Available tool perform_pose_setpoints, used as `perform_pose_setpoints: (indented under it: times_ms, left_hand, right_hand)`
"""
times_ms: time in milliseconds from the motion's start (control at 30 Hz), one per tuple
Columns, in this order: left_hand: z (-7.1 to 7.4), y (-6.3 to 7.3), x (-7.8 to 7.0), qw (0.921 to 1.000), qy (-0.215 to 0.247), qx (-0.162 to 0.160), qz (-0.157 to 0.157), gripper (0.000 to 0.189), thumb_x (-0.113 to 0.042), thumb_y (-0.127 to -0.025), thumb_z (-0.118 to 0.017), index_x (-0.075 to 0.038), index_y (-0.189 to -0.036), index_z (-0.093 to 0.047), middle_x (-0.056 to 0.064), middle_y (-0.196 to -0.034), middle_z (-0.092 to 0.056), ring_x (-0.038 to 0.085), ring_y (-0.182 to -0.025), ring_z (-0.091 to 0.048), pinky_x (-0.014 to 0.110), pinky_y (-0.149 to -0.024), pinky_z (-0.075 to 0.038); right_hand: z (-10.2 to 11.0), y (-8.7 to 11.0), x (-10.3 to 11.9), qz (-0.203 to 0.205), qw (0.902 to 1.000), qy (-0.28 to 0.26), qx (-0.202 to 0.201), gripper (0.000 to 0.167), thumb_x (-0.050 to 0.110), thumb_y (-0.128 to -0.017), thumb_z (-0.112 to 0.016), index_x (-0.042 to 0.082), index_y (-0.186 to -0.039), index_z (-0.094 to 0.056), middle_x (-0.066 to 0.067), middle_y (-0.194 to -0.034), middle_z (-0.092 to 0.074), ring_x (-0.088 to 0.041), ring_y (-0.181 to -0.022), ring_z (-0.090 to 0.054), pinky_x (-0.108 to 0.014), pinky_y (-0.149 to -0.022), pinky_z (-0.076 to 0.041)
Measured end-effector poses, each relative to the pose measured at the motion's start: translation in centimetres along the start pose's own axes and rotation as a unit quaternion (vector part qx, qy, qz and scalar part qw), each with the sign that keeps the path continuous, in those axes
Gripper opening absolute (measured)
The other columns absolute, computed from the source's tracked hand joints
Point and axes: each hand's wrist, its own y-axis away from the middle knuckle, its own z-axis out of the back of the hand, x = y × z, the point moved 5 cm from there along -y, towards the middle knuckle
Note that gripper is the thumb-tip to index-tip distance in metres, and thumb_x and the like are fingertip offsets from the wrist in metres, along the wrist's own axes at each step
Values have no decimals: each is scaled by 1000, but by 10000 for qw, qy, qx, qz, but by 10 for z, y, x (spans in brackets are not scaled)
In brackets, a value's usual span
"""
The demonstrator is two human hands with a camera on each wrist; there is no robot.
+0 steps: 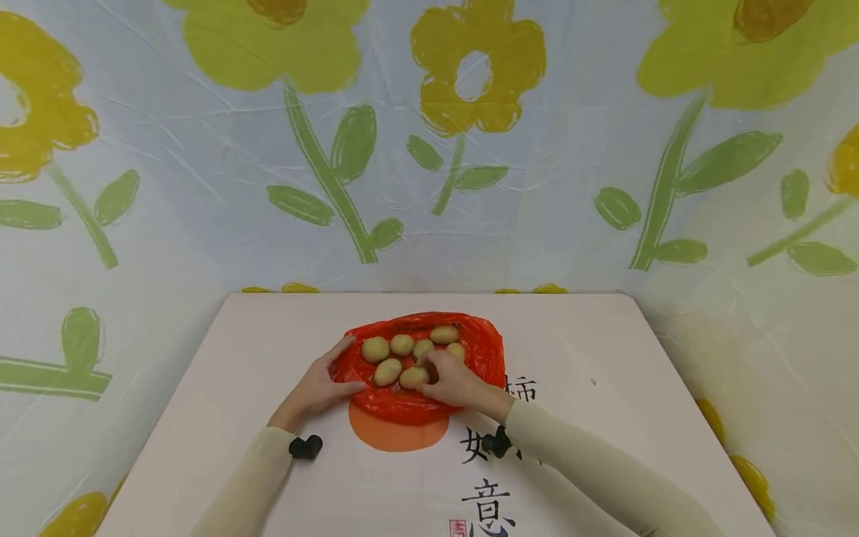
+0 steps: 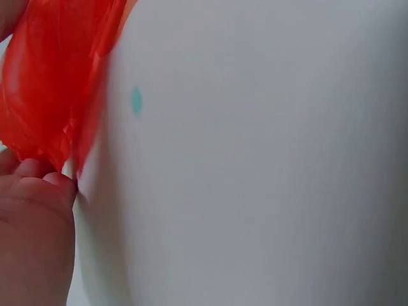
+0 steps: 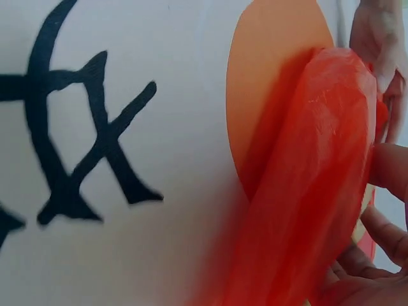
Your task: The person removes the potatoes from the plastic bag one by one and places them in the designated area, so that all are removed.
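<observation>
A red plastic bag [image 1: 482,350] lies spread open on the table, its rim rolled into a shallow bowl shape. Inside are several small yellowish potatoes [image 1: 375,350]. My left hand [image 1: 317,386] holds the bag's left edge, thumb in front and fingers farther back. In the left wrist view, curled fingertips [image 2: 60,182] meet the gathered red plastic. Reaching over the bag's right side, my right hand [image 1: 456,382] curls its thumb and fingers round a potato [image 1: 413,378] near the front. The right wrist view shows mostly the bag's outer wall [image 3: 312,166], which hides much of the grasp.
The pale table [image 1: 577,335] carries a printed orange disc [image 1: 399,438] by the bag and black brush characters [image 1: 488,507] to its right. A flower-patterned cloth [image 1: 510,246] hangs behind the table and along both sides.
</observation>
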Motion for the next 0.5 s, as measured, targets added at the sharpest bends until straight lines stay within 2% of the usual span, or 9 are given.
perform_pose_setpoints:
  times_ms: [100, 233, 367, 500]
  left_hand:
    - [-1, -1, -2, 9999, 129, 21, 13, 100, -28, -84, -86, -18, -164, -26, 9, -170, -26, 36, -157, -21, 60, -122, -30]
    - [-2, -1, -1, 9999, -38, 54, 102, 99, -32, -84, -85, -16, -163, -27, 12, -167, -30, 38, -155, -25, 62, -122, -30]
    - [0, 0, 0, 9997, -190, -12, 182, 95, -32, -82, -87, -17, -159, -34, 14, -165, -33, 40, -153, -27, 63, -122, -29]
    - [-1, -2, 1, 9989, -362, 169, 233, 100, -35, -78, -89, -21, -160, -32, 12, -167, -28, 40, -154, -24, 64, -123, -27]
  right_hand:
    - [-6, 0, 3, 36, 10000, 57, 63, 35, 15, -92, -77, 5, -122, -62, -5, -111, -64, -17, -101, -55, -27, -83, -53]
    - [-10, 0, 8, 91, 9998, 166, 58, 32, 14, -92, -76, 6, -121, -63, -5, -115, -65, -19, -106, -57, -34, -93, -56]
    - [-10, -2, 9, 120, 9997, 183, 82, 35, 12, -92, -77, 5, -122, -62, -6, -117, -65, -20, -108, -58, -36, -96, -56]
    - [-8, -3, 7, -41, 9999, 82, 95, 36, 11, -91, -77, 6, -124, -62, -4, -118, -66, -18, -107, -59, -34, -96, -57]
